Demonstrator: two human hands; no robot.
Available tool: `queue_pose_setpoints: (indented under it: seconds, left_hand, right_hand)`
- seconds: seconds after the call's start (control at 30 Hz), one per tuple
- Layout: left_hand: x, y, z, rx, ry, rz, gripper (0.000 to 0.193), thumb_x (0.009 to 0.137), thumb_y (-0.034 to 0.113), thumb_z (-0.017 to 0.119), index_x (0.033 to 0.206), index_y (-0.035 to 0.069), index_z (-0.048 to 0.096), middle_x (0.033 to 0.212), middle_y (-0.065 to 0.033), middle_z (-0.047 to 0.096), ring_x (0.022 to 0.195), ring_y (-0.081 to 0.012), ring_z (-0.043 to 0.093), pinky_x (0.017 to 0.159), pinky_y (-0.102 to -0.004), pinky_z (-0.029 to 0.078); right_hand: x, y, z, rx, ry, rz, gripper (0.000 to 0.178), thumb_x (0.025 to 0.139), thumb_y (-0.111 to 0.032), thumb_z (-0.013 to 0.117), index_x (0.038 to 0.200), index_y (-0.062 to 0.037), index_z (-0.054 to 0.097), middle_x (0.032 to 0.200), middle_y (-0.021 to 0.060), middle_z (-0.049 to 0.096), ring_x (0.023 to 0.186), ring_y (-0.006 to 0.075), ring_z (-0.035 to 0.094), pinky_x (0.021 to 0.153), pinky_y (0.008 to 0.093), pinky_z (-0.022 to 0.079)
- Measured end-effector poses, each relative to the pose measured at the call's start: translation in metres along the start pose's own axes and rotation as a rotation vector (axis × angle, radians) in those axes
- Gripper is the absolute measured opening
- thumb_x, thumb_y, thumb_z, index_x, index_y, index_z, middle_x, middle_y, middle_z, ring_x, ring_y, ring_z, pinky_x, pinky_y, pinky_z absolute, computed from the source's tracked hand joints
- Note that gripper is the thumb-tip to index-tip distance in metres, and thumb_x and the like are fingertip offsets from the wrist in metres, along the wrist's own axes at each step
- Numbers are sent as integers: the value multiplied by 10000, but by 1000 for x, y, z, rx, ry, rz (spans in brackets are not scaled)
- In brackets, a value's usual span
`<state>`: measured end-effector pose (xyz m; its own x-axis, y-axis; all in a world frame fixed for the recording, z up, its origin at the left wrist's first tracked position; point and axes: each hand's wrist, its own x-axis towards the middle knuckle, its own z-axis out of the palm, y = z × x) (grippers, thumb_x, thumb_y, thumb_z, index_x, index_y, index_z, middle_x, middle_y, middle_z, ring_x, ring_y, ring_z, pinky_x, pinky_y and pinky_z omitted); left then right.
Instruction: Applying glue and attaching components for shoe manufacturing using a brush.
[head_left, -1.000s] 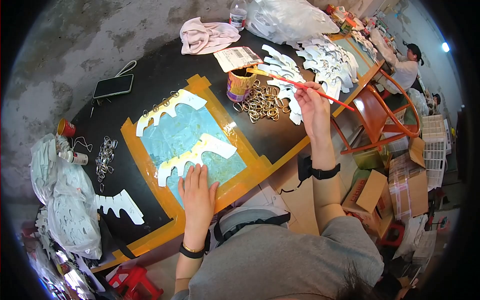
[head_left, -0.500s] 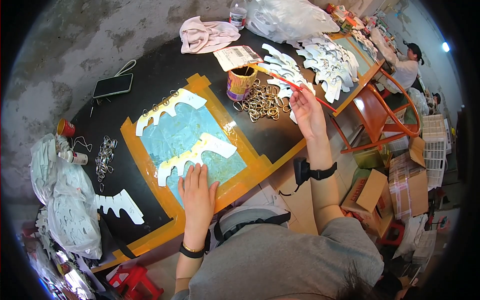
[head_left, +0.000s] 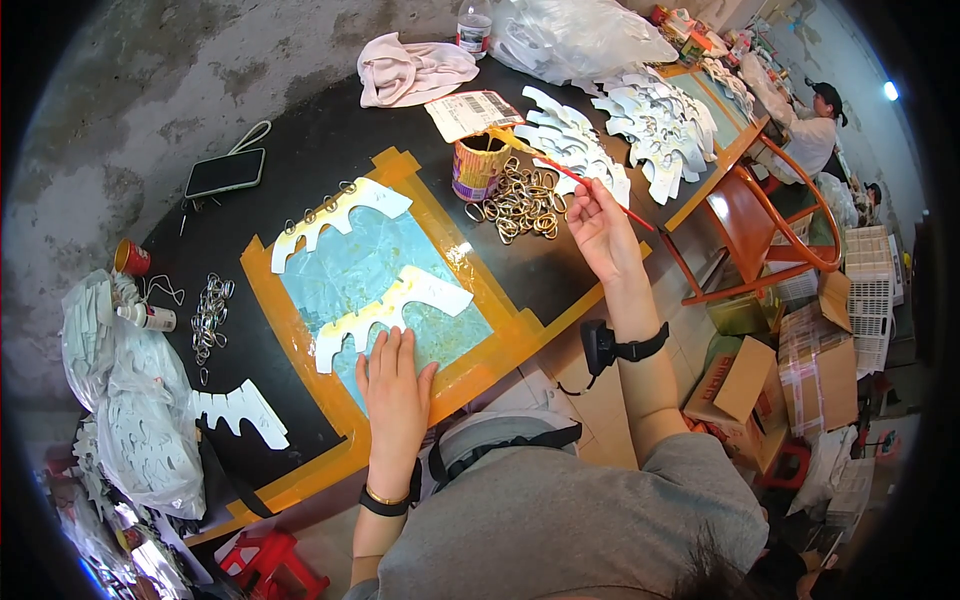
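My right hand (head_left: 603, 235) is pinching the brush (head_left: 560, 169), its tip sitting at the can's (head_left: 478, 178) mouth. My left hand (head_left: 395, 388) is lying flat, gripping nothing, fingertips meeting the near card (head_left: 398, 299), left of the can. I am apparently loading; the next move is demanding drip-free control.

Red brush (head_left: 563, 170) slanted, tip at can (head_left: 478, 176); yellow-smeared white piece (head_left: 402, 291) flat.

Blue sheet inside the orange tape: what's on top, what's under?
On the blue sheet: upper white piece with metal rings along its yellow edge, lower white piece, part of the left hand. Covered: whatever's beneath the sheet, plus the patches under pieces and hand.
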<state>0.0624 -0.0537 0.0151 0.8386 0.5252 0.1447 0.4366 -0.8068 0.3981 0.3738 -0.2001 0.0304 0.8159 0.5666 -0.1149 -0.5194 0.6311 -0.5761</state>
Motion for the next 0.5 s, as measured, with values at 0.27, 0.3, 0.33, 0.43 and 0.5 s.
queue_pose_setpoints:
  seconds: [0.27, 0.3, 0.33, 0.43, 0.5]
  left_hand:
    - [0, 0, 0, -9, -1, -3, 523, 878, 223, 669, 1340, 31, 518, 1378, -140, 511, 1342, -309, 415, 1124, -501, 251]
    - [0, 0, 0, -9, -1, -2, 523, 878, 223, 669, 1340, 30, 518, 1377, -141, 511, 1342, -310, 415, 1124, -500, 251]
    - [0, 0, 0, -10, 0, -2, 523, 878, 222, 669, 1341, 29, 518, 1376, -142, 511, 1342, -310, 415, 1124, -499, 251]
    - [0, 0, -1, -12, 0, 1, 524, 878, 221, 668, 1342, 29, 518, 1376, -144, 511, 1341, -311, 416, 1124, -497, 252]
    - [0, 0, -1, -10, -1, 3, 525, 878, 222, 669, 1342, 28, 517, 1376, -145, 511, 1342, -311, 416, 1123, -496, 252]
  right_hand:
    - [-17, -1, 18, -79, -39, -58, 176, 964, -90, 596, 1109, 11, 598, 1022, 122, 641, 881, 139, 597, 846, 285, 519]
    - [-20, -2, 22, -136, -36, -96, 182, 965, -79, 590, 1122, 12, 595, 1036, 130, 643, 897, 146, 604, 855, 289, 518]
    - [-23, -2, 23, -193, -32, -134, 190, 965, -68, 584, 1136, 14, 592, 1050, 137, 644, 912, 153, 611, 864, 294, 518]
    - [-27, -4, 21, -350, -94, -260, 157, 950, -28, 582, 1088, 33, 622, 1085, 146, 645, 936, 164, 628, 884, 301, 512]
    - [-32, -3, 24, -519, -132, -367, 125, 930, 11, 587, 1037, 25, 649, 1093, 142, 647, 944, 169, 633, 875, 300, 515]
